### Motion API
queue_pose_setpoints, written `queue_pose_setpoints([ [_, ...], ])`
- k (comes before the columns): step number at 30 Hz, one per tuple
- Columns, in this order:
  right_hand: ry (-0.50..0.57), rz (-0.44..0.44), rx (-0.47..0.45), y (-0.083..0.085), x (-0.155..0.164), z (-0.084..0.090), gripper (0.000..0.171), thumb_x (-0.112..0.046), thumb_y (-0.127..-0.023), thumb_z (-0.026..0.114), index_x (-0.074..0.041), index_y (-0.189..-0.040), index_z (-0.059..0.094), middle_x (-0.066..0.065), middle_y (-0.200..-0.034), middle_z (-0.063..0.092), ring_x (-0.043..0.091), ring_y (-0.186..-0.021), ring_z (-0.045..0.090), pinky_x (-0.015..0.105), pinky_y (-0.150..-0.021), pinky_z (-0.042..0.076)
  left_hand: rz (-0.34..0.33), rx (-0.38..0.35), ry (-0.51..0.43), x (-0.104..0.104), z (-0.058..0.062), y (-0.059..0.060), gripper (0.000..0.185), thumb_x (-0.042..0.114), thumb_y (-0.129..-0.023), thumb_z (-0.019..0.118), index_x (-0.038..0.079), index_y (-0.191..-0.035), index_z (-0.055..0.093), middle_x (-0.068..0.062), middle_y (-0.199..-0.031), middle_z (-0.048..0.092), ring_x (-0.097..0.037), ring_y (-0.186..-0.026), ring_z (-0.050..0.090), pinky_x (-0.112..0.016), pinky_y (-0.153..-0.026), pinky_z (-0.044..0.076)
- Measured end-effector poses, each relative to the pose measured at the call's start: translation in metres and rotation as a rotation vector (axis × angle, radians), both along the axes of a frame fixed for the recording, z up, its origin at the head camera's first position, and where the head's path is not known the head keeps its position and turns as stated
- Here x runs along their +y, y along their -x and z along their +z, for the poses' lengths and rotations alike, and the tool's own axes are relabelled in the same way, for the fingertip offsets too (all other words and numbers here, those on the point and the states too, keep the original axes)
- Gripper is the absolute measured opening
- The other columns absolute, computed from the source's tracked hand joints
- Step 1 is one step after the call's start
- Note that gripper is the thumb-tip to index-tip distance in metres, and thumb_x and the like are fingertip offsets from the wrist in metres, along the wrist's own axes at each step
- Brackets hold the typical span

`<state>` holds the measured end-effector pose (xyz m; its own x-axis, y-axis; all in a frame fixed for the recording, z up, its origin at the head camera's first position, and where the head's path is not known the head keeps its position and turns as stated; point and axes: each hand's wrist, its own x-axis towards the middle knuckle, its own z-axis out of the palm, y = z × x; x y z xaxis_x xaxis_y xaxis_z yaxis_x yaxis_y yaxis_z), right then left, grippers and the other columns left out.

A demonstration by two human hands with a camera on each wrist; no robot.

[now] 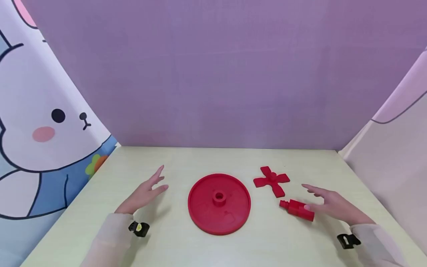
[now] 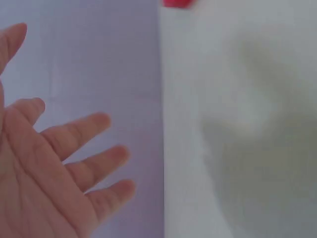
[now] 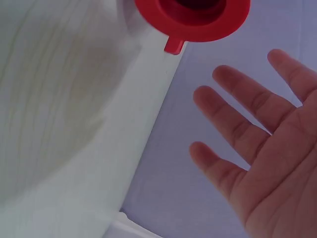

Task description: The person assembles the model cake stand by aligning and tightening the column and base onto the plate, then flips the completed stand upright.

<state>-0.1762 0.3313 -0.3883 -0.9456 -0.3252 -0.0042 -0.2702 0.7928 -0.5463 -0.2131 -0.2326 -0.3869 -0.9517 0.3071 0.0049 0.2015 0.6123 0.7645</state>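
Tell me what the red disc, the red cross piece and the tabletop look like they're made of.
Red disc and red cross piece: probably moulded plastic, uniform matte red with crisp edges. Tabletop: pale wood or wood-look laminate, faint grain; can't tell which.

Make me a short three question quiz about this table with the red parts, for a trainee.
1. True or false: the right hand grips the red cylinder.
2. Which part lies between the hands: A the red disc, B the cross-shaped piece?
3. How many red parts lie on the table?

Key: 1 false, its fingers are spread open beside it. 2 A. 3 three.
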Motion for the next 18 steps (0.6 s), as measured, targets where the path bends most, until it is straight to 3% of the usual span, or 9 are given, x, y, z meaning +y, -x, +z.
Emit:
queue_pose_setpoints([
  [4,0.035,0.042,-0.005,0.000,0.000,-0.003,0.064,-0.027,-0.085,0.073,0.003,-0.136,0.048,0.027,-0.122,0.057,0.042,-0.104,0.055,0.046,-0.074,0.050,-0.039,-0.136,-0.136,0.008,0.007,0.005,0.072,0.032,-0.100,0.051,0.014,-0.155,0.008,-0.028,-0.144,0.038,-0.043,-0.132,0.037,-0.061,-0.104,0.028],
  [7,0.052,0.083,-0.002,0.001,0.000,-0.004,0.060,-0.024,-0.083,0.075,0.002,-0.132,0.052,0.026,-0.120,0.059,0.039,-0.101,0.057,0.040,-0.074,0.051,-0.084,-0.256,-0.186,0.012,0.008,0.008,0.073,0.031,-0.098,0.054,0.016,-0.155,0.012,-0.025,-0.142,0.042,-0.041,-0.127,0.043,-0.061,-0.100,0.034],
  [13,0.058,0.133,0.004,0.004,-0.001,-0.007,0.058,-0.023,-0.080,0.078,0.001,-0.129,0.057,0.024,-0.118,0.061,0.032,-0.097,0.060,0.031,-0.073,0.052,-0.095,-0.447,-0.194,0.023,0.001,0.013,0.078,0.026,-0.090,0.065,0.016,-0.154,0.021,-0.018,-0.125,0.058,-0.031,-0.100,0.060,-0.049,-0.081,0.051],
  [18,0.046,0.102,-0.031,0.004,-0.004,-0.011,0.058,-0.020,-0.077,0.079,0.005,-0.124,0.058,0.016,-0.111,0.062,0.022,-0.090,0.057,0.026,-0.070,0.050,-0.078,-0.510,-0.179,0.034,-0.010,0.017,0.082,0.022,-0.087,0.068,0.016,-0.154,0.021,-0.012,-0.103,0.066,-0.024,-0.080,0.063,-0.039,-0.067,0.055],
])
